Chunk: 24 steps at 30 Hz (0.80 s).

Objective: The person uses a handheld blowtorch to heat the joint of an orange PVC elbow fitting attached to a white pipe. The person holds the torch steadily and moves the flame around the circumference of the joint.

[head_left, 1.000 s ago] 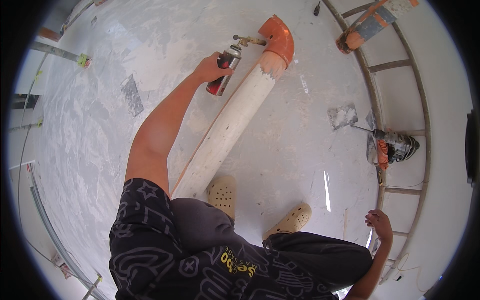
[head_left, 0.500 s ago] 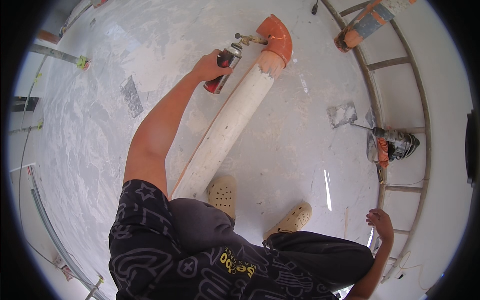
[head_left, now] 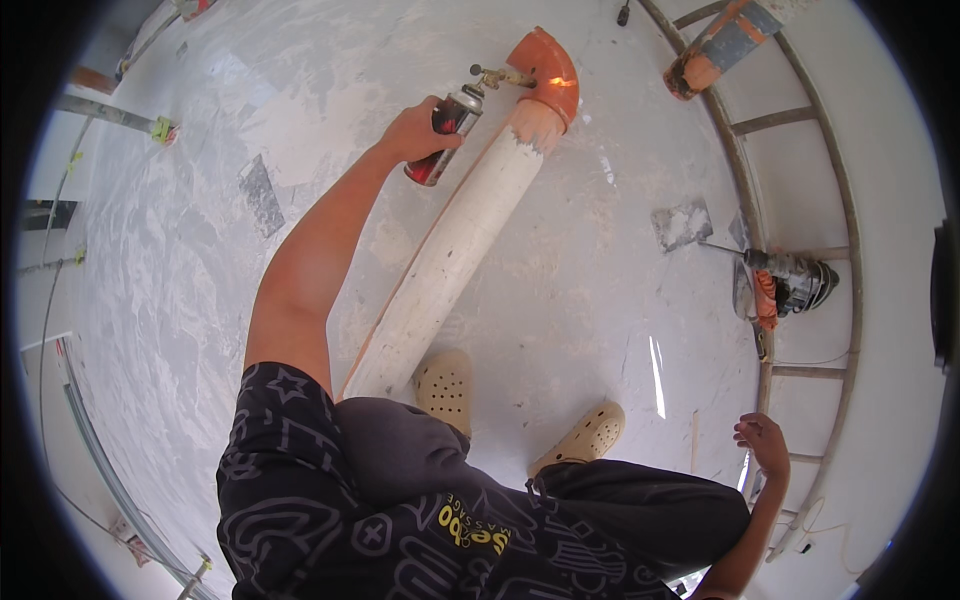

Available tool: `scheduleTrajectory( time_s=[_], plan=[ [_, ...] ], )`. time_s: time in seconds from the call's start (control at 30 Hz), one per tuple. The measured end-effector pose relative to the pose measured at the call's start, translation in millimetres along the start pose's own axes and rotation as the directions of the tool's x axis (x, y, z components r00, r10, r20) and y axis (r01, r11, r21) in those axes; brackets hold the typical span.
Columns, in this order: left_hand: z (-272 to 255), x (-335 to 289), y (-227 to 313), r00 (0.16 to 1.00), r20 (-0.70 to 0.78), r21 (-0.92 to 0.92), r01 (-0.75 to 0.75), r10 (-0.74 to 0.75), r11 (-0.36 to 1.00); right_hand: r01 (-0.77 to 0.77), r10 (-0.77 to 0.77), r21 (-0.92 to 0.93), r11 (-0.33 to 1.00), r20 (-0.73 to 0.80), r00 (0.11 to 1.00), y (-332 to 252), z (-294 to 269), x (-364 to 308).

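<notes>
My left hand is wrapped round the canister of a gas blowtorch. Its brass nozzle points at the orange pipe elbow, and a bright glow shows on the elbow's surface near the tip. The elbow sits on the far end of a long white pipe, whose end by the joint is orange-pink. Slanting back toward me, the pipe has its near end hidden behind my leg. My right hand hangs off to the right with nothing in it, its fingers loosely apart.
A ladder lies along the right side. Beside it are a power drill with a long bit and an orange-and-grey pipe piece. My tan clogs stand by the pipe. A metal prop is at the far left.
A bright glow has appeared on the elbow near the torch tip. The left hand and torch keep nearly the same position; the view has shifted slightly.
</notes>
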<state>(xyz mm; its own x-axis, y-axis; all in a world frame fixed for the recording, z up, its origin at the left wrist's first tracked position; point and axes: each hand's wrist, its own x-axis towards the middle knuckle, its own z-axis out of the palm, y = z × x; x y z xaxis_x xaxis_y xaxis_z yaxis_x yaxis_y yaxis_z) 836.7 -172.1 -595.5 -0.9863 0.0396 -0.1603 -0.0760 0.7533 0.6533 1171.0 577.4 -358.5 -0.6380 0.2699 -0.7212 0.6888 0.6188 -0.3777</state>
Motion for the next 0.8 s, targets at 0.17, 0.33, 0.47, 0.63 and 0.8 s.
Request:
scheduleTrajectory(
  time_s=[0.17, 0.33, 0.47, 0.63, 0.8],
  plan=[
    [-0.7, 0.3, 4.2, 1.000, 0.002, 0.018, -0.009, 0.009, 1.000, 0.004, -0.004, -0.004, 1.000, -0.001, 1.000, -1.6, 0.4, -1.5],
    [-1.3, -1.0, 6.3, 1.000, 0.009, 0.039, -0.016, 0.016, 0.999, 0.004, -0.004, -0.013, 1.000, -0.003, 1.000, -1.6, -0.1, -1.5],
    [-1.3, -1.9, 6.4, 0.999, 0.005, 0.028, -0.034, 0.034, 0.999, 0.008, -0.008, 0.002, 1.000, -0.001, 1.000, 0.3, -0.3, -1.0],
    [-1.9, -1.7, 7.7, 1.000, 0.008, 0.038, -0.029, 0.029, 0.999, 0.011, -0.011, -0.017, 1.000, -0.004, 1.000, 0.3, 0.0, -1.6],
    [-3.0, -4.3, 10.5, 0.999, 0.011, 0.023, -0.032, 0.032, 0.999, 0.005, -0.005, 0.005, 1.000, -0.004, 1.000, -2.2, -0.3, -2.3]
  ],
)
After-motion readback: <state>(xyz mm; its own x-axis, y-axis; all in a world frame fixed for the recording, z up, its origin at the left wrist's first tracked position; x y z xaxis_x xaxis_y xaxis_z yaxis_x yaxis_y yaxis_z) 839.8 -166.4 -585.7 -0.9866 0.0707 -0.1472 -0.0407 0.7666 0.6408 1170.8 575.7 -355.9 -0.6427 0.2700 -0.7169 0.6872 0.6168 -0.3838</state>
